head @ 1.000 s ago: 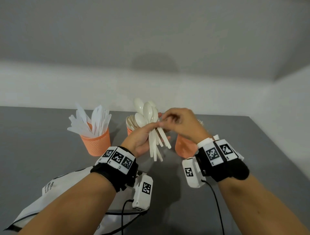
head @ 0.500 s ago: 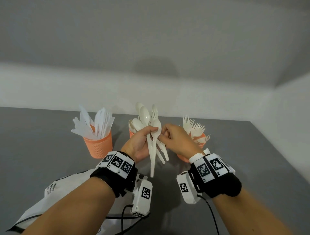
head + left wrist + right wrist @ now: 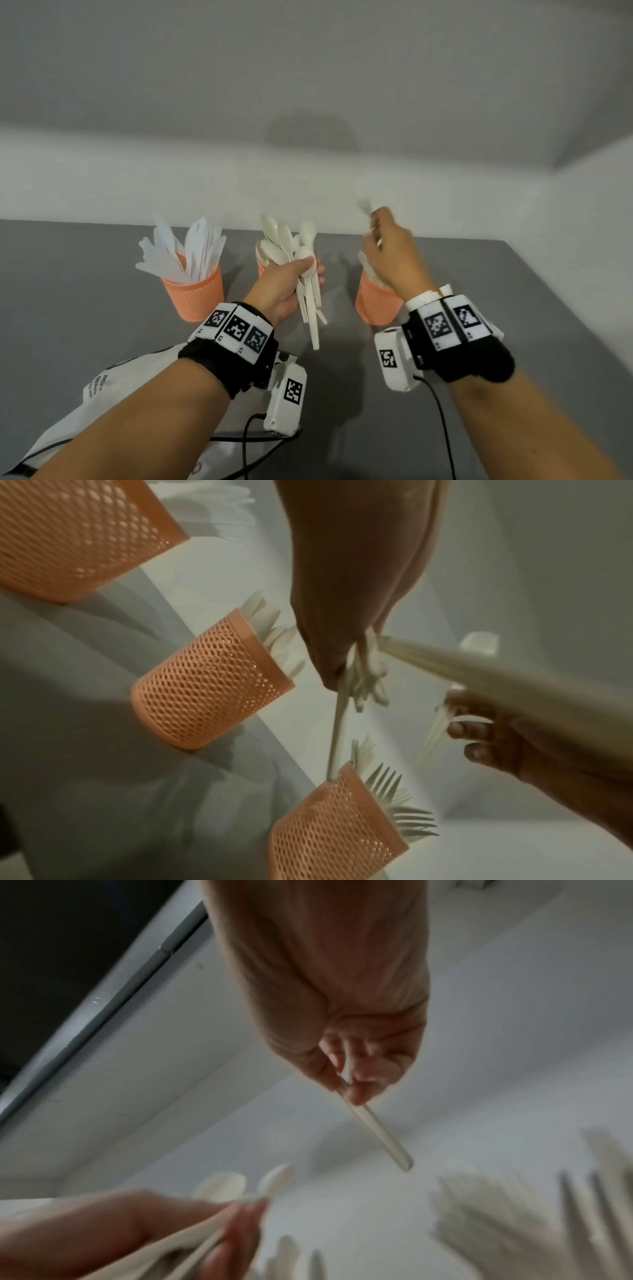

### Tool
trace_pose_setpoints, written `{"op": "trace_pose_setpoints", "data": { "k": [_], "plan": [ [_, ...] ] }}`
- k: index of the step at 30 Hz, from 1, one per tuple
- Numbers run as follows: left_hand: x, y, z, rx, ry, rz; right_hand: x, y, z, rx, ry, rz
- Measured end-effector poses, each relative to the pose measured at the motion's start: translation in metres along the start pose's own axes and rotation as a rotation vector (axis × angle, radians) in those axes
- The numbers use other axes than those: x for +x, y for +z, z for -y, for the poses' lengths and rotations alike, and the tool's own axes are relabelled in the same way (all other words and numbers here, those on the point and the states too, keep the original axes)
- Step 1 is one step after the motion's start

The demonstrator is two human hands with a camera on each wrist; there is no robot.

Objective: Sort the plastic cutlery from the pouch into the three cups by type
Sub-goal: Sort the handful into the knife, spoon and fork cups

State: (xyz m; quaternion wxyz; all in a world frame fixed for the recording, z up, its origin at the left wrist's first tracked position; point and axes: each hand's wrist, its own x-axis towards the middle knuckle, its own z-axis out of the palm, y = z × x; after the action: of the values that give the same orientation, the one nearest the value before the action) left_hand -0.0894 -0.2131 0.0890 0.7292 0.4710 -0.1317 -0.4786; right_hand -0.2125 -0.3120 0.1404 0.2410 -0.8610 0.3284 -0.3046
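**Fork held over the right-hand cup**

Here, nearest us, the white pouch (image 3: pixel 113 397) lies flat on the grey counter (image 3: pixel 68 291), under the left forearm. Just beyond it the left hand (image 3: pixel 284 291) is closed round a bundle of spoons (image 3: pixel 310 301), bowls up and handles hanging down, in front of the middle cup (image 3: pixel 209 680), which already holds spoons. To its right, and higher, the right hand (image 3: pixel 390 253) pinches a single piece (image 3: pixel 375 1130) between thumb and fingertips. Its head is blurred; we judge it to be a fork. Its long axis runs steeply, head up and handle end down.

The relation that matters: the fork cup (image 3: pixel 376 301) stands almost directly below the right hand, on that hand's own side, so we judge the coming move to be a short lowering, handle first, into the mouth. The forks already standing there (image 3: pixel 407 815) crowd the opening and could deflect the handle.

Farthest left, the knife cup (image 3: pixel 195 294) stands well apart from both hands.
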Motion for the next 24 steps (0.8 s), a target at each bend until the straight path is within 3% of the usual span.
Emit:
{"op": "trace_pose_setpoints", "data": {
  "k": [3,5,8,9,12,13,14,17,18,21,24],
  "plan": [
    [-0.002,-0.001,-0.003,0.047,-0.005,0.071,0.016,-0.016,-0.022,-0.016,0.035,-0.203],
    [-0.004,0.002,-0.004,0.075,-0.005,0.119,0.022,-0.015,-0.044,-0.094,0.132,-0.144],
    [-0.007,0.005,-0.004,0.140,0.016,0.140,0.019,-0.004,-0.065,-0.118,0.265,0.065],
    [-0.008,0.006,-0.005,0.164,0.026,0.140,0.017,-0.001,-0.066,-0.105,0.248,0.061],
    [-0.009,0.010,-0.006,0.226,0.059,0.084,0.008,-0.004,-0.043,-0.003,-0.007,-0.198],
    [-0.008,0.011,-0.006,0.225,0.066,0.052,0.005,-0.004,-0.031,0.063,-0.085,-0.180],
    [-0.007,0.013,-0.006,0.223,0.080,0.015,-0.001,-0.004,-0.019,0.113,-0.134,-0.062],
    [-0.005,0.020,-0.004,0.296,0.180,-0.058,-0.019,0.017,0.011,0.128,-0.111,0.501],
    [-0.006,0.022,-0.003,0.361,0.207,-0.070,-0.022,0.026,0.014,0.147,-0.104,0.558],
    [-0.009,0.025,-0.003,0.518,0.233,-0.047,-0.024,0.044,0.022,0.264,-0.002,0.451],
    [-0.014,0.022,-0.010,0.545,0.122,-0.045,-0.024,0.056,0.025,0.495,0.079,0.455]
  ]
}}
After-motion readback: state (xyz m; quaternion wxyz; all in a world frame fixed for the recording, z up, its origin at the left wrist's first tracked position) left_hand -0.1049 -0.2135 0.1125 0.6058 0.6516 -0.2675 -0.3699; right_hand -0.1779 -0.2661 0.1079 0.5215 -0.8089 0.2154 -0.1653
